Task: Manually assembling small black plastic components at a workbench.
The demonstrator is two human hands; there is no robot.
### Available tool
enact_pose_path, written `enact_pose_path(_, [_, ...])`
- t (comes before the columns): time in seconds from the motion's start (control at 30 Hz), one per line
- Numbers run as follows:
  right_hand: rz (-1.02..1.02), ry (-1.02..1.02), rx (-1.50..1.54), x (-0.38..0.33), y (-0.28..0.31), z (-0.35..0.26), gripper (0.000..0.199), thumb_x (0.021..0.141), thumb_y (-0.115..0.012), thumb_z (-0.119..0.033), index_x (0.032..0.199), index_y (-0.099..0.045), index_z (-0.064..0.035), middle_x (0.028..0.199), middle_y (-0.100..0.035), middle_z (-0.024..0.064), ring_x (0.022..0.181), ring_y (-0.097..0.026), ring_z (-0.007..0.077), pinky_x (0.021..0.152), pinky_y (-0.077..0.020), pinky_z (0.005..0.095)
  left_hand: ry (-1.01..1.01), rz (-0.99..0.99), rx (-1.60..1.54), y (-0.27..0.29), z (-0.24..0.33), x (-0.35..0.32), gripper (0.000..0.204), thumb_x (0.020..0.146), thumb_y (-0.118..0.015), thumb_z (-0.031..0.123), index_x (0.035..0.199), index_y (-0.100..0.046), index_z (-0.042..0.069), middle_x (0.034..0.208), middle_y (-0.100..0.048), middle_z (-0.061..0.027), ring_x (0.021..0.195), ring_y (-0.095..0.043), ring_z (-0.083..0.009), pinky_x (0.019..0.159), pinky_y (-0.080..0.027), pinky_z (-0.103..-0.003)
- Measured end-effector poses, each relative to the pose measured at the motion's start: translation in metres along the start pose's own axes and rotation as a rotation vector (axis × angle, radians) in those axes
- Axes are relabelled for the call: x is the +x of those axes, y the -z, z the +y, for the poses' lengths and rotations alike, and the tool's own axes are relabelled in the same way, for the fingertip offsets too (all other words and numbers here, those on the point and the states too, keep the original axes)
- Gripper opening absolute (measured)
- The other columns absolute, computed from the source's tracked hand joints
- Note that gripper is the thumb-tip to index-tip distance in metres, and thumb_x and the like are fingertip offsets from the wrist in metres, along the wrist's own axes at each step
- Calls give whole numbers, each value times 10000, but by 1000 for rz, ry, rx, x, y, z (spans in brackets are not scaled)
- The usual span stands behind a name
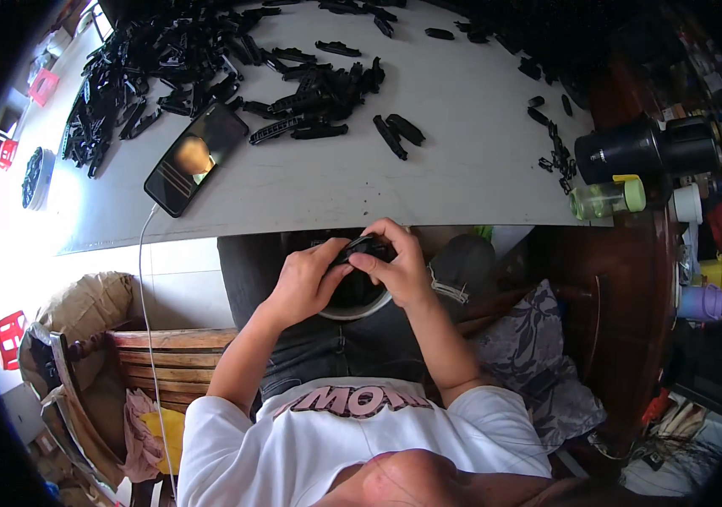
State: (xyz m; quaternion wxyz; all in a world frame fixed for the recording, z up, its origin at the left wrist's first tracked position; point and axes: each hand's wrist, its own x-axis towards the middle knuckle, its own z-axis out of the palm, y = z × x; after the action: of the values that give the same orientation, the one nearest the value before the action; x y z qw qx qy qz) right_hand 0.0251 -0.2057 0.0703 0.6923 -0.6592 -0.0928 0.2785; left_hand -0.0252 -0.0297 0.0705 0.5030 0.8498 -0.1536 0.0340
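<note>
Between my two hands is a small black plastic part [364, 245], held just below the table's front edge. My left hand [306, 275] is closed on its left side, with thumb and fingers pressed together. My right hand [395, 264] grips the other side, its thumb lying across the front. Fingers cover much of the part, so its exact kind cannot be made out. Below my hands, a container with a pale rim [352, 313] rests in my lap. On the table ahead lie two separate black plastic pieces [396, 135] and a small heap of similar pieces [319, 93].
A large pile of black parts [158, 59] covers the table's far left. A phone [196, 159] with a white cable [143, 270] lies nearer. At the right stand a black flask [623, 152] and a green bottle [602, 200]. A wooden bench [166, 355] is at my left.
</note>
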Motion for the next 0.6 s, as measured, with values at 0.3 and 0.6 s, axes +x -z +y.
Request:
enact_pose_path(0.3, [507, 517, -795, 46, 51, -28, 244, 818, -618, -103, 1053, -590, -44, 901, -605, 76, 843, -598, 179, 719, -462, 264, -61, 188, 349, 6, 3, 64, 304, 808, -615, 214, 1073, -576, 70, 890, -588, -111, 862, -579, -307, 723, -473, -393])
enact_pose_path(0.6, [348, 429, -1428, 126, 82, -41, 318, 770, -631, -60, 1083, -582, -79, 982, -586, 119, 909, -553, 325, 748, -460, 420, 155, 116, 684, -28, -26, 133, 342, 791, -631, 228, 1091, -538, 94, 834, -574, -113, 824, -607, -294, 673, -507, -387])
